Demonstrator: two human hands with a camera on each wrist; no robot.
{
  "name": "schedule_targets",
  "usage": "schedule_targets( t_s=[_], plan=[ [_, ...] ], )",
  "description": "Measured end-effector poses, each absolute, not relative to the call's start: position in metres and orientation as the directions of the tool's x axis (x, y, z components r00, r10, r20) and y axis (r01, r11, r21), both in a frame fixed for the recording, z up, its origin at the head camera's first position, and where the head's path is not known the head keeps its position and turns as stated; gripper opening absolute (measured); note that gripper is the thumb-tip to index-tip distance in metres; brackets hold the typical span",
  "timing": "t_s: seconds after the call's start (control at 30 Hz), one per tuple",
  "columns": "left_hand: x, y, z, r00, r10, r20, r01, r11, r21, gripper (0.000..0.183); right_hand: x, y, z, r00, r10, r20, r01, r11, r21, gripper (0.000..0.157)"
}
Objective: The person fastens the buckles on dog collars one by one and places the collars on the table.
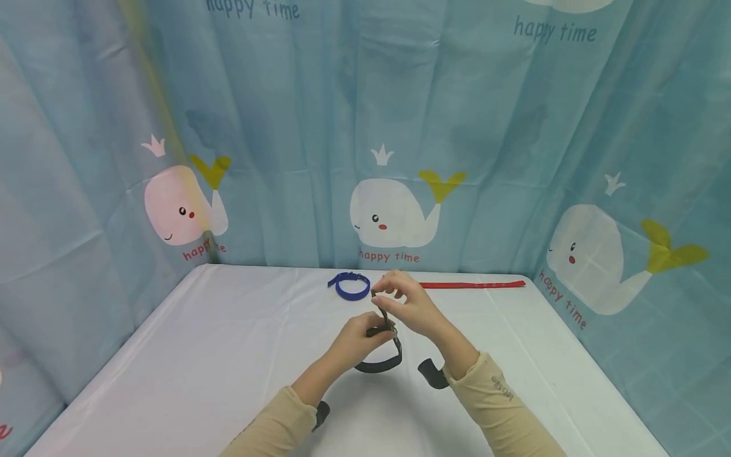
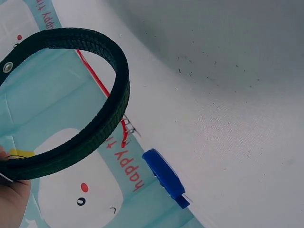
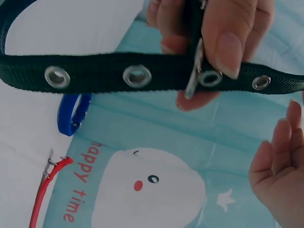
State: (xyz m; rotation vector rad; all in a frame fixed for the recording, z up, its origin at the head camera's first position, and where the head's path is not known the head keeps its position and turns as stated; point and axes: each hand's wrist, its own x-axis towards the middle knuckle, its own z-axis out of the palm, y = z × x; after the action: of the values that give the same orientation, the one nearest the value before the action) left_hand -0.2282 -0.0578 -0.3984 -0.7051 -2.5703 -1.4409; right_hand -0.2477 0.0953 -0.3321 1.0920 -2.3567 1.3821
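A dark green collar (image 1: 379, 366) hangs in a loop above the white table, held between both hands. Metal-ringed holes run along its strap (image 3: 102, 73) in the right wrist view. My left hand (image 1: 358, 340) grips the collar at its metal buckle (image 3: 194, 76), thumb against the strap, which passes through the buckle. Higher and to the right, my right hand (image 1: 408, 304) pinches the strap's free end between thumb and fingertips. The right wrist view cuts that pinch off at its right edge. In the left wrist view the loop (image 2: 121, 90) stands open and rounded.
On the white table (image 1: 228, 355), a blue collar (image 1: 352, 296) lies looped near the back edge. A red collar (image 1: 474, 285) stretches straight along that edge, to its right. Blue whale-print curtains (image 1: 320, 127) enclose the table. Dark pieces (image 1: 432, 374) show by the wrists.
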Motion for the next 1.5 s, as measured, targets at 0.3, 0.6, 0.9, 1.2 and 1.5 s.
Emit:
schedule_targets(
  t_s=[0.3, 0.6, 0.9, 1.2, 1.5],
  plan=[
    [-0.228, -0.059, -0.399, -0.881, 0.328, 0.341, 0.465, 0.464, 0.754, 0.022, -0.240, 0.099, -0.356, -0.719, -0.458, 0.523, -0.685, 0.339, -0.645, 0.025],
    [-0.231, -0.063, -0.400, -0.959, 0.171, 0.227, 0.274, 0.342, 0.899, 0.035, -0.230, 0.099, -0.356, -0.698, -0.288, 0.656, -0.715, 0.232, -0.659, 0.022],
    [-0.233, -0.063, -0.399, -0.980, 0.133, 0.146, 0.178, 0.270, 0.946, 0.031, -0.242, 0.097, -0.366, -0.759, -0.283, 0.587, -0.626, 0.067, -0.777, 0.023],
    [-0.232, -0.066, -0.399, -0.979, 0.151, 0.139, 0.180, 0.305, 0.935, 0.031, -0.246, 0.104, -0.359, -0.730, -0.278, 0.624, -0.656, 0.029, -0.754, 0.020],
    [-0.231, -0.077, -0.394, -0.983, 0.119, 0.142, 0.174, 0.328, 0.928, 0.025, -0.252, 0.124, -0.355, -0.600, -0.418, 0.682, -0.777, 0.100, -0.622, 0.018]
  ],
)
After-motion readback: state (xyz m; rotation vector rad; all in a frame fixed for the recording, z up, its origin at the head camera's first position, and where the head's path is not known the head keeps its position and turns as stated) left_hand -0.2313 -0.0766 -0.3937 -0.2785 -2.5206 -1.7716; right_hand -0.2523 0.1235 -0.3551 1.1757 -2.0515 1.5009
